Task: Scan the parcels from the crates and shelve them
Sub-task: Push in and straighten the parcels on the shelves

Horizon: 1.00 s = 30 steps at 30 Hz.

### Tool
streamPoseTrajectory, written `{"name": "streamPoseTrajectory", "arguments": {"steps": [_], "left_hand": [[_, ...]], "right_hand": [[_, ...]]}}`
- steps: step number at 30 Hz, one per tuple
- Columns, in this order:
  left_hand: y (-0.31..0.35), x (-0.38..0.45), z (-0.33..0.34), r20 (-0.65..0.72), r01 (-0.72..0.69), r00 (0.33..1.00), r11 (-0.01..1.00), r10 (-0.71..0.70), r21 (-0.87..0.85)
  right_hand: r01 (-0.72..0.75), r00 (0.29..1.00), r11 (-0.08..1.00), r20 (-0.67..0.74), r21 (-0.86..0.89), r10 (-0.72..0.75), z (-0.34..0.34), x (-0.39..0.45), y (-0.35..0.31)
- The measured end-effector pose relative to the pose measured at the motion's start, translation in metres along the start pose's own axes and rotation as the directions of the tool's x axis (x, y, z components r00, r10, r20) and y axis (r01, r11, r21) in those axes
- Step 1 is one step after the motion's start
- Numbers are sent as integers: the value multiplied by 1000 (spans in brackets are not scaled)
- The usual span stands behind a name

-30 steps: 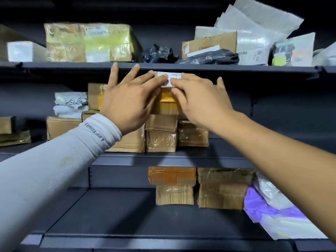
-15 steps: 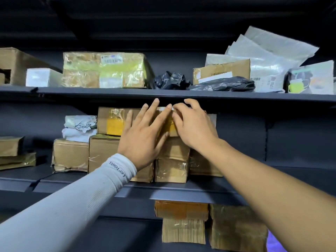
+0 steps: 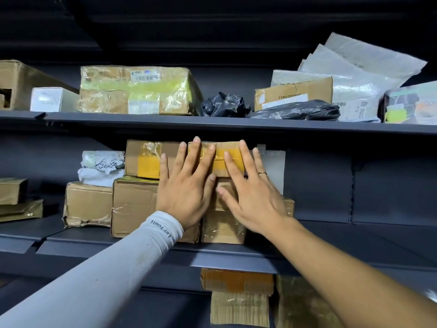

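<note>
Your left hand (image 3: 186, 185) and right hand (image 3: 250, 192) lie flat, fingers straight, on the parcel (image 3: 221, 159), long axis along the shelf (image 3: 331, 237) edge.

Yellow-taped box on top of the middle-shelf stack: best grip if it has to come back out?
Take the yellow-taped box by its two short ends, coming straight in from the front. The upper shelf sits just above its top, so a top grip looks blocked. A neighbouring box touches its left end, so slide it forward first. Both hands, left hand and right hand, now lie flat against its front.
</note>
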<state>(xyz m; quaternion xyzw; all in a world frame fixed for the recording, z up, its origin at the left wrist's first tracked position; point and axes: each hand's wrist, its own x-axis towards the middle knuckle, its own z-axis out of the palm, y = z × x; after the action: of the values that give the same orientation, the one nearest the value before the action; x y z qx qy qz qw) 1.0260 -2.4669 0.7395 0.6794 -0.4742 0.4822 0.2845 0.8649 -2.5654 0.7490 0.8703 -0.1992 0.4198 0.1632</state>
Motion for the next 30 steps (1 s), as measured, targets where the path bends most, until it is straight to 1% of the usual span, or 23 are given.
{"name": "streamPoseTrajectory", "arguments": {"steps": [4,9,12,15,18,22,26,30], "left_hand": [[1,-4,10,28,26,999,999,-25,-24],[-3,-3,18,112,64,992,996,-57,-58],[-5,0,17,143,87,987,992,-74,-89],[-8,3,17,178,111,979,992,-97,-67],[-15,1,21,219,129,968,991,-120,-30],[-18,-2,23,245,122,962,992,-121,10],[-18,0,19,269,117,956,993,-117,16],[-16,-5,10,257,131,959,991,-124,-10]], "right_hand": [[4,998,1000,61,-4,-4,4,7,2],[6,983,1000,181,12,-8,1,22,2],[-18,973,999,230,-40,26,-9,36,0],[-33,961,997,273,-70,51,-17,47,-4],[-23,955,995,291,-95,50,-15,47,-11],[-50,950,996,305,-77,72,-11,44,-14],[-46,946,995,315,-93,73,-14,46,-14],[-44,949,996,309,-73,64,-22,38,-17]]}}
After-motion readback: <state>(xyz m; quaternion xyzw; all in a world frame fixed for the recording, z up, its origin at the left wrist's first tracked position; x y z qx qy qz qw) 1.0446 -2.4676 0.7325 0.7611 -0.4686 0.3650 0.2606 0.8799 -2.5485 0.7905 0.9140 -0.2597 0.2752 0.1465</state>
